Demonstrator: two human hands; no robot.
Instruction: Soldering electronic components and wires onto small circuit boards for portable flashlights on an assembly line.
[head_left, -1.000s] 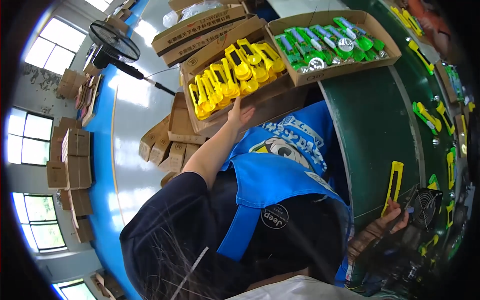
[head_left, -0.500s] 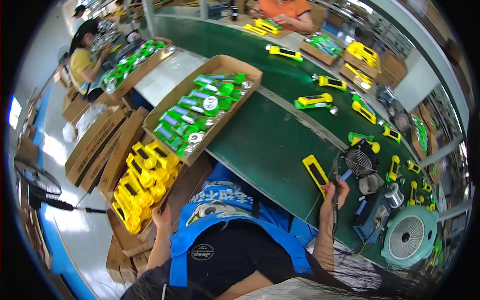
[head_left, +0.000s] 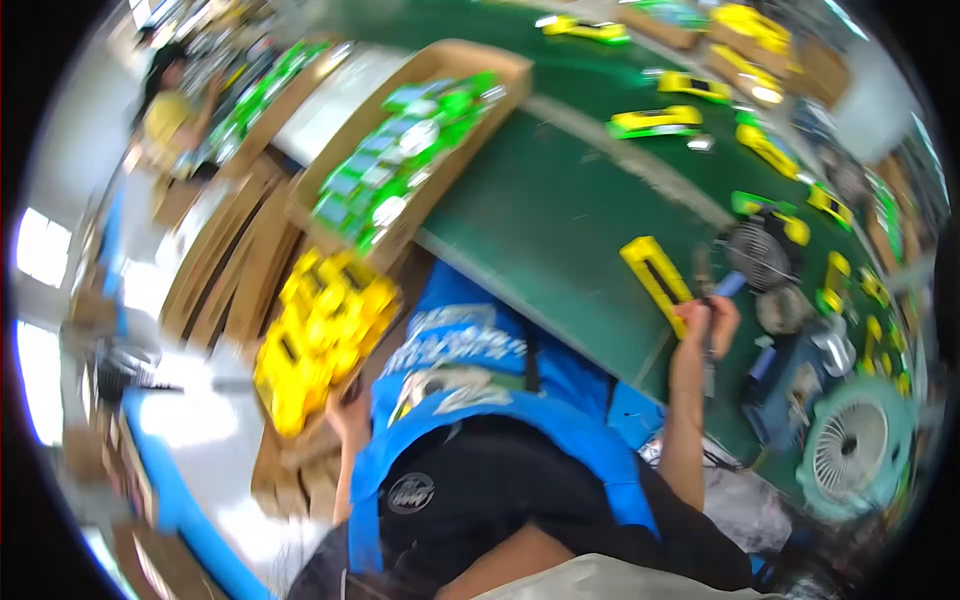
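My right hand (head_left: 712,322) is closed round a soldering iron (head_left: 704,275), its dark tip pointing away from me. The near end of a yellow plastic casing with a dark strip (head_left: 655,275) meets the thumb of that hand, apparently pinched there. Down on the left, my left hand (head_left: 348,415) is at the near edge of a cardboard box heaped with yellow casings (head_left: 325,335). Blur smears its fingers, so their grip on the box or a casing is unclear.
A cardboard tray (head_left: 455,60) of green parts stands at the bench's left edge. Several yellow-green units (head_left: 655,122) lie along the green bench (head_left: 540,230). At right are a small black fan (head_left: 760,250), a blue soldering station (head_left: 785,395) and a teal fan (head_left: 850,445). A person (head_left: 172,120) sits far left.
The whole view has shifted and blurred, with near objects sitting further right. My right hand keeps the iron and the yellow casing; my left hand stays by the box.
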